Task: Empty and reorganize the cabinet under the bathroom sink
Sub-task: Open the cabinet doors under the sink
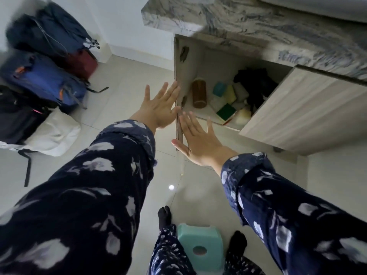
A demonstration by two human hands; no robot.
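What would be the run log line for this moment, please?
left hand open | right hand open | cabinet open, still full

No legible text, labels, brands or numbers anywhere: none on the brown bottle (199,93) or sponges (226,111) in the cabinet (303,108), none on the backpacks (45,82)

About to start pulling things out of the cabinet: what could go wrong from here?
The brown bottle lies on its side near the front edge and could roll out when nudged. The sponges are piled loosely and may tumble. The stool between the feet is a trip hazard.
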